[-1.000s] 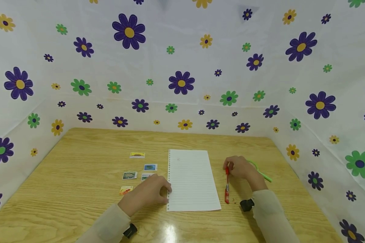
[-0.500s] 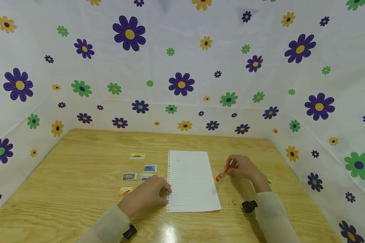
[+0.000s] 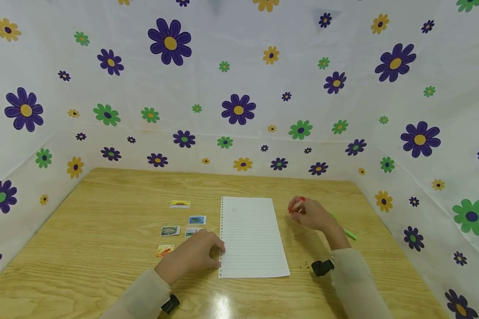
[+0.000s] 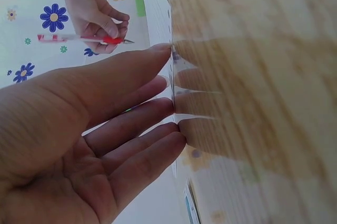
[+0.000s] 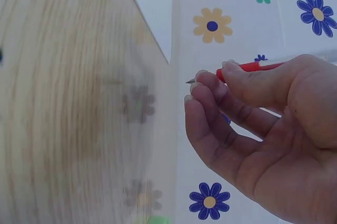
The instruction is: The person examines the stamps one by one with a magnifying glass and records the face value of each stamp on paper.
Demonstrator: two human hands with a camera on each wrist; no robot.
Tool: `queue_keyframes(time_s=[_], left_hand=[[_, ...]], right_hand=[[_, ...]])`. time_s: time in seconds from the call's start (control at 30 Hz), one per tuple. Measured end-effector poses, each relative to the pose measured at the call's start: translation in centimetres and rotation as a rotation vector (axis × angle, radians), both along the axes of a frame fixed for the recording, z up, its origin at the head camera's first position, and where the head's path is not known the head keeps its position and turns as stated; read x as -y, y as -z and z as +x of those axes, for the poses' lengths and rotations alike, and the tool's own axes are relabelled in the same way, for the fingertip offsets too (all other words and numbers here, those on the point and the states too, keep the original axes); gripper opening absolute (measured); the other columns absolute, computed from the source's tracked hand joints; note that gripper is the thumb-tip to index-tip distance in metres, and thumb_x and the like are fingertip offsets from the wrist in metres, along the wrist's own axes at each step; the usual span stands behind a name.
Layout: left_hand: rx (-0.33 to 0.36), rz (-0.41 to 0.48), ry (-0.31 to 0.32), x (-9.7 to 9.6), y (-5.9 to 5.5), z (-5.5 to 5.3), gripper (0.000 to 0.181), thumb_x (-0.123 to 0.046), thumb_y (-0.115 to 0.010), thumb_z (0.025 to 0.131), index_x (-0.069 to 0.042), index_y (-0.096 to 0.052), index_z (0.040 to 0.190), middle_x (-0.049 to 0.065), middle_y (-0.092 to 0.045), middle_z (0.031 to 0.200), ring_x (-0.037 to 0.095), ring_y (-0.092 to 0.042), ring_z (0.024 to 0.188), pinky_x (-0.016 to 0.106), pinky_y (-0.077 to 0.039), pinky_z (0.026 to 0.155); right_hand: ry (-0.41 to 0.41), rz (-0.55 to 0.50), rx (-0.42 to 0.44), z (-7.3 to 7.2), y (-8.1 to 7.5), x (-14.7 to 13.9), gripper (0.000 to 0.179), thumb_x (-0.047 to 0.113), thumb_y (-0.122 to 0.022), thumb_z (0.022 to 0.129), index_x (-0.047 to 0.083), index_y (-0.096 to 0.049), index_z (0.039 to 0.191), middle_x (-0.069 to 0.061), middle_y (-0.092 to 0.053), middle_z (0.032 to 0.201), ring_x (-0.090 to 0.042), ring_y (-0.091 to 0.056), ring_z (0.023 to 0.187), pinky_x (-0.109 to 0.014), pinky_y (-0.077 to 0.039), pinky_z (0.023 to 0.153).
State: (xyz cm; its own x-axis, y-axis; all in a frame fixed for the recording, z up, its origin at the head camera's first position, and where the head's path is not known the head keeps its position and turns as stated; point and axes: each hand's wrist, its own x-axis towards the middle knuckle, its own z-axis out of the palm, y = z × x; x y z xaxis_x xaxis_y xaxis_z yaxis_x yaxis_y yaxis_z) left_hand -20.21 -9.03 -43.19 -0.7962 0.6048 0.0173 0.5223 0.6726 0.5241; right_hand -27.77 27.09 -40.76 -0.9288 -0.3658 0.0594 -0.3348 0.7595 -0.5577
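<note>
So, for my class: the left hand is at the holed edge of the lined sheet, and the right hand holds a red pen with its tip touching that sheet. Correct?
Not quite: the tip of the red pen is in the air, off the lined sheet, as the right wrist view shows. The left hand is at the holed edge, and the right hand holds the pen.
</note>
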Motion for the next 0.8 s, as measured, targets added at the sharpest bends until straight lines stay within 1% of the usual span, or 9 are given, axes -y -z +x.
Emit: queue_keyframes(time_s=[0.13,0.2,0.3,0.4,0.47,0.5,0.6,0.7,0.8], left_hand=[[0.011,0.004,-0.006,0.0,-0.1,0.1,0.023,-0.014,-0.090,0.079,-0.009,-0.081,0.100,0.006,-0.079,0.108,0.020,-0.065,0.096,0.036,-0.052,0.083],[0.016,0.008,-0.007,0.0,-0.2,0.1,0.024,-0.014,-0.090,0.078,-0.008,-0.081,0.100,0.006,-0.079,0.108,0.021,-0.065,0.097,0.036,-0.053,0.084],[0.020,0.012,-0.010,0.0,-0.2,0.1,0.024,-0.014,-0.090,0.078,-0.008,-0.081,0.099,0.006,-0.079,0.109,0.021,-0.066,0.098,0.037,-0.053,0.085],[0.019,0.014,-0.010,0.0,0.0,0.0,0.023,-0.015,-0.090,0.078,-0.008,-0.081,0.099,0.006,-0.079,0.109,0.020,-0.067,0.098,0.037,-0.054,0.085],[0.018,0.013,-0.010,0.1,0.1,-0.1,0.024,-0.015,-0.090,0.078,-0.009,-0.081,0.099,0.006,-0.079,0.109,0.019,-0.067,0.098,0.037,-0.054,0.086],[0.017,0.013,-0.009,0.1,0.2,-0.1,0.023,-0.015,-0.090,0.078,-0.009,-0.081,0.099,0.005,-0.079,0.109,0.019,-0.067,0.098,0.036,-0.054,0.085],[0.012,0.015,-0.005,0.1,0.2,-0.2,0.023,-0.015,-0.090,0.078,-0.008,-0.081,0.099,0.006,-0.079,0.108,0.017,-0.066,0.096,0.033,-0.053,0.083],[0.004,0.019,-0.003,0.1,0.2,-0.2,0.023,-0.014,-0.090,0.078,-0.008,-0.081,0.098,0.006,-0.079,0.108,0.016,-0.066,0.095,0.031,-0.053,0.081],[0.002,0.021,-0.004,0.0,0.2,-0.2,0.023,-0.014,-0.090,0.078,-0.008,-0.081,0.097,0.006,-0.079,0.107,0.017,-0.066,0.095,0.031,-0.053,0.081]], right_hand=[[-0.004,-0.053,0.007,-0.3,-0.1,1.0,0.007,0.004,-0.062,0.100,-0.002,-0.063,0.105,-0.013,-0.070,0.085,-0.011,-0.055,0.067,-0.022,-0.047,0.061],[0.012,-0.093,0.031,-0.4,-0.2,1.5,0.009,0.005,-0.060,0.101,-0.002,-0.062,0.106,-0.014,-0.071,0.087,-0.012,-0.058,0.069,-0.023,-0.049,0.062],[0.027,-0.169,0.089,-0.7,-0.4,2.3,0.014,0.005,-0.058,0.103,-0.006,-0.062,0.110,-0.020,-0.072,0.094,-0.019,-0.064,0.074,-0.028,-0.056,0.068],[0.021,-0.256,0.165,-1.1,-0.5,3.1,0.018,0.005,-0.058,0.103,-0.009,-0.060,0.113,-0.028,-0.071,0.100,-0.026,-0.065,0.080,-0.032,-0.059,0.073],[0.022,-0.297,0.209,-1.3,-0.3,3.7,0.020,0.005,-0.058,0.102,-0.009,-0.059,0.116,-0.031,-0.070,0.104,-0.026,-0.065,0.081,-0.031,-0.060,0.074],[0.025,-0.312,0.225,-1.5,-0.2,4.0,0.021,0.006,-0.059,0.102,-0.009,-0.060,0.117,-0.031,-0.070,0.106,-0.025,-0.065,0.082,-0.029,-0.060,0.074],[0.065,-0.323,0.268,-1.7,-0.1,4.9,0.022,0.009,-0.061,0.102,-0.005,-0.061,0.118,-0.026,-0.071,0.110,-0.021,-0.066,0.083,-0.027,-0.059,0.076],[0.109,-0.354,0.307,-2.0,0.0,5.7,0.021,0.011,-0.063,0.101,-0.001,-0.062,0.118,-0.023,-0.072,0.112,-0.023,-0.069,0.087,-0.026,-0.060,0.079],[0.146,-0.402,0.344,-2.5,0.2,6.3,0.020,0.015,-0.066,0.100,0.002,-0.064,0.116,-0.020,-0.074,0.111,-0.024,-0.070,0.089,-0.027,-0.062,0.080]])
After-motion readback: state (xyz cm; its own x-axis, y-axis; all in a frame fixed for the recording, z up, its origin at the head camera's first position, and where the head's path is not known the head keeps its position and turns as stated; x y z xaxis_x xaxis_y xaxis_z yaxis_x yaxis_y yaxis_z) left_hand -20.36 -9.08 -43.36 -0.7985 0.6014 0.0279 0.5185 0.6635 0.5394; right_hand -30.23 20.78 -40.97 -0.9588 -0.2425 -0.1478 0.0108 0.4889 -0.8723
